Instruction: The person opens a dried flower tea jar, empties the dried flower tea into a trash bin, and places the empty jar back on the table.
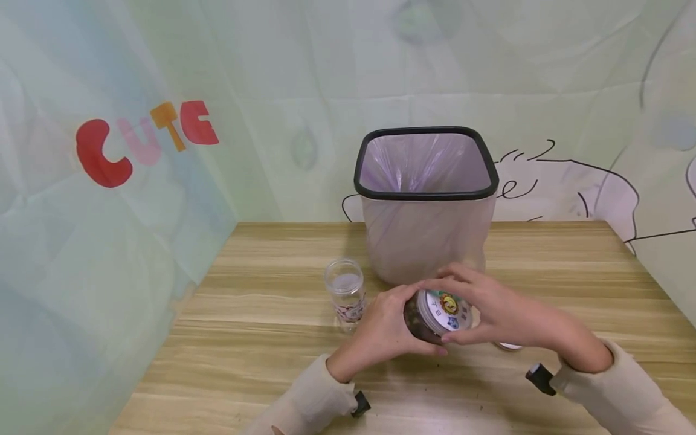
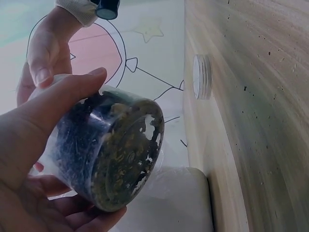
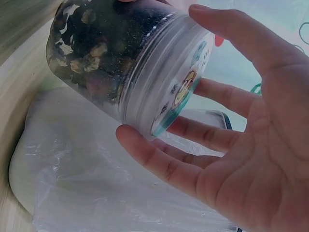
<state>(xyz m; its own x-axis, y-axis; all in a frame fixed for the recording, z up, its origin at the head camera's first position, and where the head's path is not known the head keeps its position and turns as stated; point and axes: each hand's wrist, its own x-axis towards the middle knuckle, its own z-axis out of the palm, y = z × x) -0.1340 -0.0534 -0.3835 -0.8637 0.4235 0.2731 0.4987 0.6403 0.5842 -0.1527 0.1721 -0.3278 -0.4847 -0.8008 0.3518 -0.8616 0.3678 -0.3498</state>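
Above the worktop [image 1: 244, 350], in front of the bin [image 1: 426, 235], the left hand [image 1: 380, 323] grips a tilted jar [image 1: 417, 323] (dark, dried bits inside). The right hand [image 1: 500, 311], fingers spread and curved, holds its lid [image 1: 450, 309] by the rim. A clear container [image 1: 345, 290] stands left; a round cap [image 1: 509, 347] lies right.

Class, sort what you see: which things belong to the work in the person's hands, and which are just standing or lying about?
In the work:
- dark-filled jar, gripped by the left hand
- its printed lid, held round the edge by the right hand

Apparently not in use now:
- clear jar
- loose lid on the table
- lined bin
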